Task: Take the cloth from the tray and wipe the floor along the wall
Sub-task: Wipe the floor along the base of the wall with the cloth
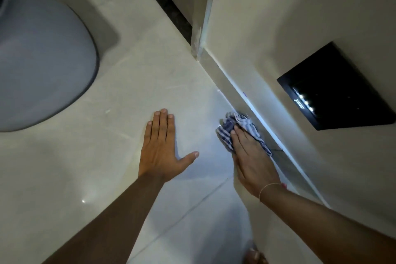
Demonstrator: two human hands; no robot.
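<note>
A blue-and-white striped cloth [235, 128] lies bunched on the pale tiled floor [128, 92], right against the skirting of the wall [278, 49]. My right hand [252, 161] presses flat on top of the cloth, fingers pointing along the wall, covering its near part. Flat on the bare tiles to the left of the cloth rests my left hand [160, 148], fingers spread, holding nothing. No tray is in view.
A grey toilet seat lid [42, 60] fills the upper left. A black glossy panel [334, 88] is set in the wall at right. A dark strip [162, 0] and a corner edge [201, 28] run at the top. A bare toe [255, 256] shows at the bottom.
</note>
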